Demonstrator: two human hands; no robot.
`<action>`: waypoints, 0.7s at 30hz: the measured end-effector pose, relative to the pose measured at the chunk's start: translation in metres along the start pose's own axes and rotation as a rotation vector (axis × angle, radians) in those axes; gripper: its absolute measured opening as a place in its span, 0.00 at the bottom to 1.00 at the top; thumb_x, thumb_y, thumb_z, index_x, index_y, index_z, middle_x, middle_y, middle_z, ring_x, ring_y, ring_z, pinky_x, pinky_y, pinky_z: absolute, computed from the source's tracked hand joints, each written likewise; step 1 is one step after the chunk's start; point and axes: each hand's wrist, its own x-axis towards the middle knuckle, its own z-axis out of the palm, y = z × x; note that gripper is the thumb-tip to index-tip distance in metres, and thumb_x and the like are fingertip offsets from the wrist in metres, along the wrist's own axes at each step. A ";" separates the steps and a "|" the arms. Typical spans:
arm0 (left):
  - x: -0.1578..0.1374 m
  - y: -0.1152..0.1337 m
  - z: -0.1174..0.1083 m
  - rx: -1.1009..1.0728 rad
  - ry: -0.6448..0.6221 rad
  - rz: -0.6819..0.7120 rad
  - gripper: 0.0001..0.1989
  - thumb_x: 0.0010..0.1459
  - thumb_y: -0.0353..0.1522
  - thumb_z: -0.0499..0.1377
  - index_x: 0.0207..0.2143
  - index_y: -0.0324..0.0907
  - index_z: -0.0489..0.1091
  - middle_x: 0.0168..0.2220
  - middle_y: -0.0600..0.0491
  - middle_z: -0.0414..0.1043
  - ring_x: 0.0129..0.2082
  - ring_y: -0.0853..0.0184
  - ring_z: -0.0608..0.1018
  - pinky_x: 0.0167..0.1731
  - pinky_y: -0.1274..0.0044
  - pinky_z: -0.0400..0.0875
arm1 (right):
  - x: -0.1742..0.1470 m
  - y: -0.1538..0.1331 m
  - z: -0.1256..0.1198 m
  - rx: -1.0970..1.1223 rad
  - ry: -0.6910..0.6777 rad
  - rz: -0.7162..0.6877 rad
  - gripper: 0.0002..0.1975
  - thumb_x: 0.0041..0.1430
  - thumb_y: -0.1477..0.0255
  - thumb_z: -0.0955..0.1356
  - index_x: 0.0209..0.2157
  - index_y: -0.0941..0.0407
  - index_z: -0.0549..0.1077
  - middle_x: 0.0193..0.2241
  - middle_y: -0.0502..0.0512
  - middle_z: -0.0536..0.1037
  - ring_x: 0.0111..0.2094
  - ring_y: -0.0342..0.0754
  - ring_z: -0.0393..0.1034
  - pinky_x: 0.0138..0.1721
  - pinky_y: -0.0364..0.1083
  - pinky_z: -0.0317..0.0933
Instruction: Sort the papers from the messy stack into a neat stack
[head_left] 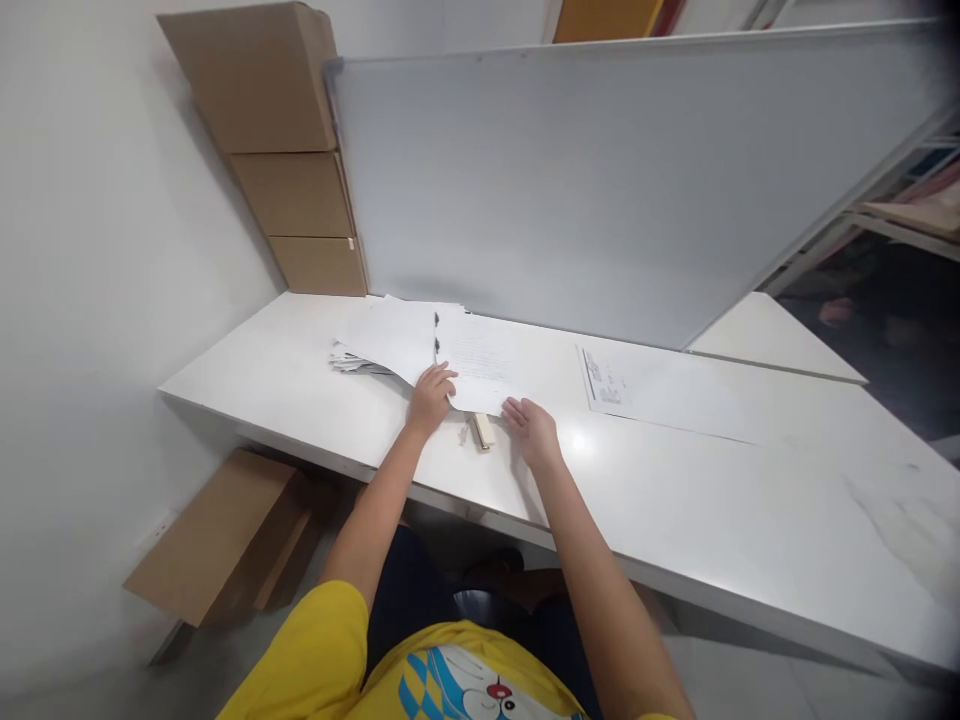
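Observation:
A bundle of white papers lies spread open on the white table, with two dark metal fasteners along its inner margin. My left hand is closed at the lower edge by the fold, where the turned-over sheets curl up. At the lower right corner of the printed sheet, my right hand has its fingers together on the paper edge. Between my hands lies a small cream-coloured object with a metal end, partly under the paper. A small clear piece lies beside it.
Another printed sheet lies to the right on the table. A white board stands along the table's back edge. Cardboard boxes are stacked at the back left. One more cardboard box sits below the table at the left.

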 end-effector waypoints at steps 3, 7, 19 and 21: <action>0.003 0.005 -0.003 0.027 -0.057 -0.059 0.17 0.52 0.16 0.48 0.30 0.42 0.71 0.51 0.48 0.77 0.65 0.60 0.67 0.63 0.58 0.64 | 0.006 0.003 -0.014 -0.307 0.078 -0.205 0.20 0.55 0.66 0.66 0.49 0.57 0.67 0.52 0.65 0.74 0.53 0.53 0.72 0.55 0.55 0.67; -0.006 0.014 -0.017 0.112 -0.103 -0.181 0.21 0.59 0.20 0.48 0.48 0.44 0.73 0.61 0.48 0.68 0.70 0.58 0.57 0.66 0.55 0.57 | 0.008 0.006 -0.028 -0.865 0.025 -0.534 0.26 0.61 0.65 0.60 0.58 0.60 0.67 0.60 0.67 0.69 0.62 0.56 0.62 0.63 0.57 0.56; -0.023 0.024 -0.027 0.374 -0.267 -0.287 0.22 0.67 0.29 0.46 0.58 0.42 0.70 0.67 0.45 0.61 0.72 0.48 0.46 0.68 0.48 0.40 | 0.005 0.014 -0.024 -1.512 -0.325 -0.666 0.29 0.65 0.71 0.58 0.66 0.61 0.58 0.70 0.63 0.54 0.71 0.57 0.43 0.68 0.60 0.43; -0.020 0.023 -0.029 0.372 -0.261 -0.280 0.22 0.66 0.27 0.46 0.58 0.42 0.70 0.66 0.45 0.61 0.72 0.49 0.48 0.68 0.48 0.40 | 0.005 0.014 -0.023 -1.535 -0.309 -0.661 0.28 0.66 0.70 0.58 0.66 0.61 0.59 0.70 0.63 0.54 0.71 0.58 0.43 0.68 0.60 0.41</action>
